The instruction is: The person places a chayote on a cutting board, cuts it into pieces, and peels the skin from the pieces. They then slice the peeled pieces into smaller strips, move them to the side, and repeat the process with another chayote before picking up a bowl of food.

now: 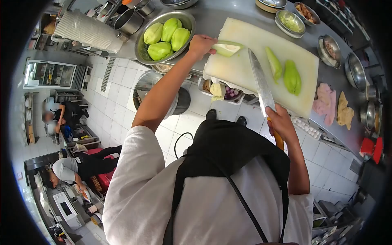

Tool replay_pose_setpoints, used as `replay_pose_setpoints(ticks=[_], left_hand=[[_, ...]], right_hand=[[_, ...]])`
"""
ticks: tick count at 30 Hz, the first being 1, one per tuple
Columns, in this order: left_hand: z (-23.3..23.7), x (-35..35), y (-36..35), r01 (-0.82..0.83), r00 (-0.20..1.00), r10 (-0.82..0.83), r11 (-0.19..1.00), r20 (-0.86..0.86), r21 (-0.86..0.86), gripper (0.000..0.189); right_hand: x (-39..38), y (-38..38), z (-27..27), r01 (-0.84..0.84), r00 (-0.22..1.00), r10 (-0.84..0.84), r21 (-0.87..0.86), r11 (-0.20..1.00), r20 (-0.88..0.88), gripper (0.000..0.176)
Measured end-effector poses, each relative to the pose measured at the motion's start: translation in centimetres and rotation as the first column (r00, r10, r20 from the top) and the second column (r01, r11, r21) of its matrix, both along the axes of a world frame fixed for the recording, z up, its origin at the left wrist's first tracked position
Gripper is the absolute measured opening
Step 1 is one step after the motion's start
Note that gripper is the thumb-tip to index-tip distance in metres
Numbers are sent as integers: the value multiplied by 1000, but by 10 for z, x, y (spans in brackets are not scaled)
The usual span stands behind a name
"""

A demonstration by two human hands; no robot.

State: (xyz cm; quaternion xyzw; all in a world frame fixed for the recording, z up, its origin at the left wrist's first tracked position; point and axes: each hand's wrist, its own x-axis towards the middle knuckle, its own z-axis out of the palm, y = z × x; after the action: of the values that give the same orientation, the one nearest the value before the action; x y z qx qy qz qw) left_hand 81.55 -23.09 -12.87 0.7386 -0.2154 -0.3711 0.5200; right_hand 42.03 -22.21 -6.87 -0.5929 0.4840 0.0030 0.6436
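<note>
My left hand (203, 46) grips a cut chayote half (227, 48), its pale inner face showing, at the left part of the white cutting board (241, 75). In my right hand (281, 121) is a large kitchen knife (261, 81) with a yellow handle; its blade lies over the board, tip toward the chayote half but apart from my left fingers. Two more green chayote pieces, a narrow one (273, 64) and a wider one (292, 77), rest on the right side of the board. Whole chayotes (170, 29) fill a metal bowl (140, 51) beside my left forearm.
Bowls of chopped food, one with shredded green (290, 21), line the counter's far side. A pink cloth (325, 104) and a tan cloth (345, 110) lie right of the board. Below stand a bin (183, 100) and an egg tray (306, 127). Two other people are at left.
</note>
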Motion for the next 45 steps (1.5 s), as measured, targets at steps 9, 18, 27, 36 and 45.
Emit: replay_pose_setpoints(ticks=[9,18,27,36,45], left_hand=[[4,-1,11,176,980,-173,984,95,-17,43],[-6,5,5,194,949,-198,980,245,42,40],[9,-3,10,217,793,-262,965,550,146,40],[-1,6,10,222,780,-262,965,568,141,45],[-10,-4,22,210,830,-214,975,515,66,41]], right_hand=[[24,-14,-19,-57,996,61,-53,997,64,25],[28,-24,-5,-92,995,89,-41,995,-49,26],[30,-27,-3,-124,990,124,3,992,-60,27],[34,-34,-2,-154,988,156,72,985,-12,29],[37,-33,-4,-147,988,135,190,971,73,30]])
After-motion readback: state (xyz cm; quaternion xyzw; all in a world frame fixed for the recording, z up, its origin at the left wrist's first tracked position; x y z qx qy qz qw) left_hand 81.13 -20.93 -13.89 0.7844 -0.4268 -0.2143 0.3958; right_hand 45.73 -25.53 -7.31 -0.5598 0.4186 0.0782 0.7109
